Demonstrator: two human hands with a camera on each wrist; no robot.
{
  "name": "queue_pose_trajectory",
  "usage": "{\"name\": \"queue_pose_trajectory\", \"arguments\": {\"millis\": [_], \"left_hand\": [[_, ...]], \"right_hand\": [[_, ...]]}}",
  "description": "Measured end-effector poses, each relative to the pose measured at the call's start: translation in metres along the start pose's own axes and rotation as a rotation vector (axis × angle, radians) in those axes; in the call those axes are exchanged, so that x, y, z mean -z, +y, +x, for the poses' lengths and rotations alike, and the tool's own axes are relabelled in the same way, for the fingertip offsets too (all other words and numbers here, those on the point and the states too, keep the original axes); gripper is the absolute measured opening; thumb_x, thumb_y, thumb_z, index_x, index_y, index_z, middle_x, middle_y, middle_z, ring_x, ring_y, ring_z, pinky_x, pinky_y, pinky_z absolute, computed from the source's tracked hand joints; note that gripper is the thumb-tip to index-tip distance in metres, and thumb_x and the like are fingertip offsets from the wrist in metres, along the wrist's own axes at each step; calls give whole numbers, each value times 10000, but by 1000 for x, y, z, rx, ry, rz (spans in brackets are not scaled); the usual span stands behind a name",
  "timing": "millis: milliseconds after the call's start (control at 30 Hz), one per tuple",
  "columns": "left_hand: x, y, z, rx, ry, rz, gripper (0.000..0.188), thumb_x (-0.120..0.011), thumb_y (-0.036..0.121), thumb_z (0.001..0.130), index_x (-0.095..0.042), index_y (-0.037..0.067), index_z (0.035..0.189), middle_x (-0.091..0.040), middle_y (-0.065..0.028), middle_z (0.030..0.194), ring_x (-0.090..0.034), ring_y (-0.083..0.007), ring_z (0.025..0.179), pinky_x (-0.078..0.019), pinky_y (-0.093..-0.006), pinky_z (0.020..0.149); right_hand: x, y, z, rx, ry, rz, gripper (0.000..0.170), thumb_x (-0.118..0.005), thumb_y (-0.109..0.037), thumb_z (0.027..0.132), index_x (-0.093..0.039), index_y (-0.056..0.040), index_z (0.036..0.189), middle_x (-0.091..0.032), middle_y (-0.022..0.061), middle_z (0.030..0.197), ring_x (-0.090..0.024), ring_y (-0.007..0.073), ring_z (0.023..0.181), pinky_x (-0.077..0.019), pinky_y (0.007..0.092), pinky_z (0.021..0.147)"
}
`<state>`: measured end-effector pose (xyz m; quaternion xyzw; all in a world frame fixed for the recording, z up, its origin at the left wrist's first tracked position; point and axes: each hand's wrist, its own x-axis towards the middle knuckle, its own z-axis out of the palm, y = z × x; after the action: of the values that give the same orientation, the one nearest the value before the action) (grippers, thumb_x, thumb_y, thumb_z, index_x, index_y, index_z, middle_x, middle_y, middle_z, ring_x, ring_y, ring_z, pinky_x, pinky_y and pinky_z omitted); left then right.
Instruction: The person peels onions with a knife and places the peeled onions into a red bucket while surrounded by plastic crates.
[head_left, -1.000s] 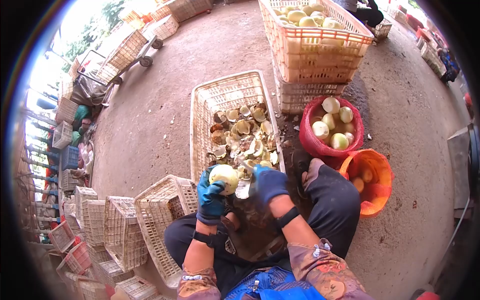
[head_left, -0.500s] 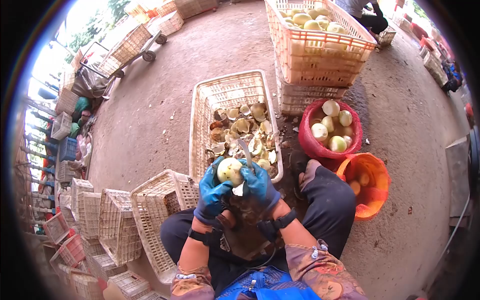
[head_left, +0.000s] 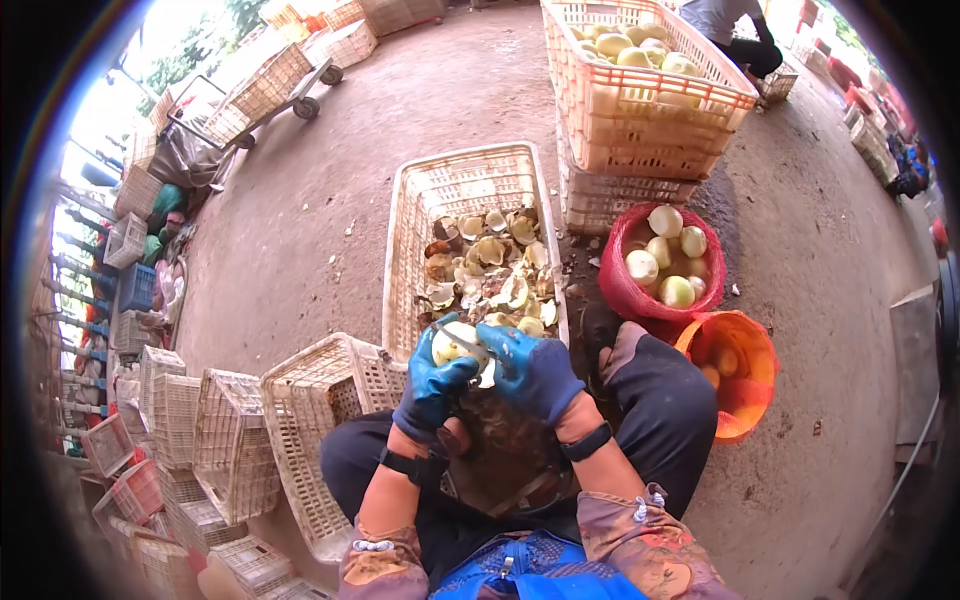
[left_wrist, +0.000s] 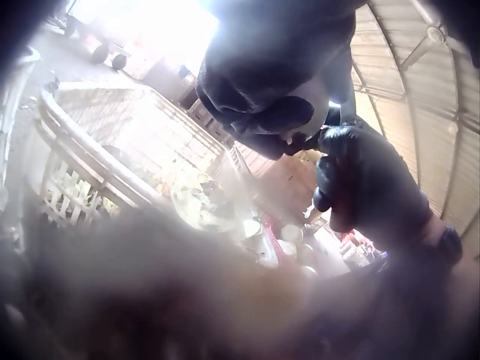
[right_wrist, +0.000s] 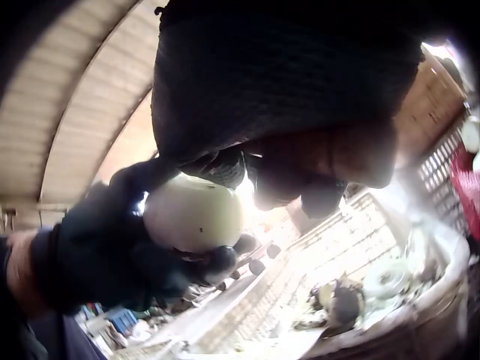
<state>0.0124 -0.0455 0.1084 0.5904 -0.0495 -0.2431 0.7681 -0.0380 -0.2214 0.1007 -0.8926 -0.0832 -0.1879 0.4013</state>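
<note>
The gloved left hand (head_left: 436, 385) grips a round pale vegetable (head_left: 455, 343), its fingers curled round the side. In the right wrist view that vegetable (right_wrist: 193, 214) shows a smooth pale surface with small dark spots, held by the left hand (right_wrist: 112, 240). The gloved right hand (head_left: 533, 372) is curled round a knife, whose blade (head_left: 470, 345) lies across the vegetable; the handle is hidden in the fist. Below both hands' far side stands a white crate (head_left: 396, 240) with peel scraps (head_left: 490, 250) in it.
A red-lined tub (head_left: 618, 280) holds peeled vegetables; an orange bucket (head_left: 764, 375) stands beside it. Stacked crates (head_left: 640, 125) filled with vegetables rise behind. An empty crate (head_left: 290, 400) leans at the left, near several others. A person (head_left: 725, 20) sits at the back right.
The right hand has come in from the right to the vegetable, and the blade, upright half a second ago, now lies across it. The view has shifted slightly.
</note>
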Motion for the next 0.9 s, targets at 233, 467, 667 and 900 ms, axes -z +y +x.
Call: {"name": "queue_pose_trajectory", "arguments": {"millis": [233, 467, 667, 900], "left_hand": [[6, 6, 0, 45, -5, 201, 527, -787, 100, 738, -541, 1, 1193, -647, -66, 1065, -631, -153, 941, -531, -271, 803], [3, 1, -2, -101, 51, 405, 409, -771, 82, 731, -594, -5, 1089, -664, -60, 970, -642, -133, 842, -534, -261, 741], [-3, 1, -5, -86, 106, 368, 391, -740, 43, 711, -601, -13, 1072, -667, -62, 947, -645, -139, 834, -538, -266, 752], [0, 1, -5, -124, 89, 424, 439, -718, 86, 701, -585, -19, 1106, -656, -54, 948, -636, -134, 827, -523, -269, 741]], "right_hand": [[6, 2, -1, 75, -140, -263, 422, -598, -180, 788, -609, -145, 1208, -683, 121, 1007, -667, 294, 721, -522, 408, 594], [-2, 9, -7, 113, -179, -380, 395, -597, -198, 801, -605, -172, 1195, -656, 86, 847, -649, 281, 676, -493, 416, 545], [-16, 14, -13, 44, -181, -421, 364, -602, -199, 797, -612, -212, 1160, -639, 72, 796, -645, 278, 665, -478, 420, 522], [-12, 30, -1, -343, -280, -427, 306, -549, -206, 848, -616, -197, 1146, -689, 99, 832, -680, 304, 731, -515, 445, 607]]}}
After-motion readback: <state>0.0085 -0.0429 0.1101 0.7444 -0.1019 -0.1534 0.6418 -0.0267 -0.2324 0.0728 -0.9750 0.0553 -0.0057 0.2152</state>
